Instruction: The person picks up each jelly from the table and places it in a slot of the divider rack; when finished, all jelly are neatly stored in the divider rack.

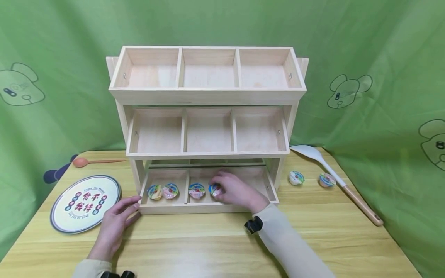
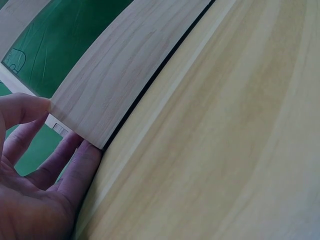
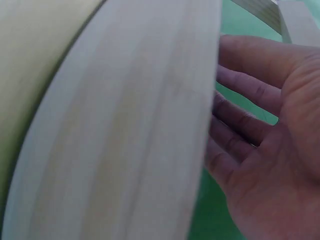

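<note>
A three-tier wooden rack (image 1: 208,95) stands on the table (image 1: 208,247). Its bottom tray (image 1: 194,209) holds two small round jelly cups (image 1: 162,191) in the left compartment and one cup (image 1: 196,190) in the middle one. My right hand (image 1: 236,193) reaches into the middle compartment, its fingers curled about another jelly cup (image 1: 215,189). In the right wrist view the right hand (image 3: 270,150) shows behind the tray wall (image 3: 125,150), fingertips hidden. My left hand (image 1: 114,220) lies flat on the table, and its fingers (image 2: 75,165) touch the tray's front left corner (image 2: 85,120).
Two more jelly cups (image 1: 296,177) (image 1: 326,180) lie on the table to the right of the rack, beside a white spatula (image 1: 333,177) with a wooden handle. At the left are a round printed plate (image 1: 85,203) and an orange spoon (image 1: 94,161). The upper two tiers hold nothing.
</note>
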A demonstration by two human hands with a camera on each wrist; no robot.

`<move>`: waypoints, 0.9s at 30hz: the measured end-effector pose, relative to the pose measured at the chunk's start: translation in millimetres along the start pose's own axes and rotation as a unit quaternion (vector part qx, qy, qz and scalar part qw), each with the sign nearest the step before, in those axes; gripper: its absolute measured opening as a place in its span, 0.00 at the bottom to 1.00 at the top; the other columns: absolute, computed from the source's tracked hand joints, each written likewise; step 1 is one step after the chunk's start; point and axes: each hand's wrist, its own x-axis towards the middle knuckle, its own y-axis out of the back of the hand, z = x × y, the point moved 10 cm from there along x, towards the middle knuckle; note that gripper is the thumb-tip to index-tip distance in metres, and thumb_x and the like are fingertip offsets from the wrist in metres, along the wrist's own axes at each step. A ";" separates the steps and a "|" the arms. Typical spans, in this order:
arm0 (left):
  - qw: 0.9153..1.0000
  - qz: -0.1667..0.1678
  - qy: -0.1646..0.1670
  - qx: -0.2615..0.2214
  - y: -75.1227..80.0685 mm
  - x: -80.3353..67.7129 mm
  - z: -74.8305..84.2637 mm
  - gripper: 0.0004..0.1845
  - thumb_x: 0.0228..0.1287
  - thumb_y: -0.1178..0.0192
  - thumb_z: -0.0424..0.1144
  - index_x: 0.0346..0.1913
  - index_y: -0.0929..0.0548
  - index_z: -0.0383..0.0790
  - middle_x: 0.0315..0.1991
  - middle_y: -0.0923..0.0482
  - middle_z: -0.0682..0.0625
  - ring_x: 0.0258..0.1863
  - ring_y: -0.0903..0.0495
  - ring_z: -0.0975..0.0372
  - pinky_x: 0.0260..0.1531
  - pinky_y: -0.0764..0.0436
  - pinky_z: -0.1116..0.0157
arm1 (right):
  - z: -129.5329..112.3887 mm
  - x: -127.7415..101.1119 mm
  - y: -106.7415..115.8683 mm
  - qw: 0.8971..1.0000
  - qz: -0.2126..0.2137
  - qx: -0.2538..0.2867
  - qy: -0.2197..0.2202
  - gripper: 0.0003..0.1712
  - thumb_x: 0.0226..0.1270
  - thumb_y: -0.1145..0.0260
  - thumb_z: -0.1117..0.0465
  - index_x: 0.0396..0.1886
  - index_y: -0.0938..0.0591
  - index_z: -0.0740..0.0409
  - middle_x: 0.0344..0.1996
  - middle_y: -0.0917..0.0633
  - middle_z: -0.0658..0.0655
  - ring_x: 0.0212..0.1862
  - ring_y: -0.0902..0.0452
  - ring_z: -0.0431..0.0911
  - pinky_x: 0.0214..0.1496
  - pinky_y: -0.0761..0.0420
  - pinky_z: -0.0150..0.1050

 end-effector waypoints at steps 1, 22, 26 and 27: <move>1.000 0.000 0.000 0.000 -0.1 0.0 0.0 0.23 0.57 0.40 0.35 0.55 0.29 0.31 0.52 0.32 0.49 0.50 0.27 0.59 0.50 0.26 0.61 | 0.1 0.9 -1.6 1.000 -0.002 -0.002 0.000 0.23 0.48 0.30 0.63 0.47 0.22 0.58 0.42 0.24 0.51 0.40 0.28 0.42 0.41 0.24 0.27; 1.000 0.002 0.007 0.016 -1.6 -3.0 -0.2 0.23 0.56 0.39 0.37 0.55 0.29 0.32 0.51 0.31 0.50 0.49 0.27 0.61 0.50 0.25 0.61 | 3.1 -2.5 -1.3 0.999 0.001 -0.032 -0.011 0.26 0.49 0.30 0.60 0.51 0.24 0.56 0.51 0.26 0.56 0.50 0.29 0.48 0.54 0.25 0.41; 1.000 0.004 0.011 0.016 -1.9 -3.8 -0.5 0.23 0.56 0.39 0.37 0.54 0.28 0.33 0.50 0.30 0.51 0.49 0.27 0.61 0.50 0.25 0.61 | 3.4 -14.9 12.8 1.000 0.020 -0.009 -0.023 0.25 0.52 0.31 0.57 0.51 0.24 0.56 0.53 0.26 0.57 0.54 0.32 0.50 0.58 0.30 0.46; 1.000 0.003 0.011 0.016 -2.1 -4.0 -0.2 0.22 0.56 0.39 0.37 0.54 0.28 0.33 0.50 0.30 0.51 0.49 0.27 0.61 0.50 0.25 0.61 | 3.8 -17.8 15.8 0.999 0.024 -0.006 -0.025 0.25 0.52 0.32 0.57 0.51 0.24 0.56 0.53 0.26 0.57 0.55 0.33 0.51 0.59 0.32 0.47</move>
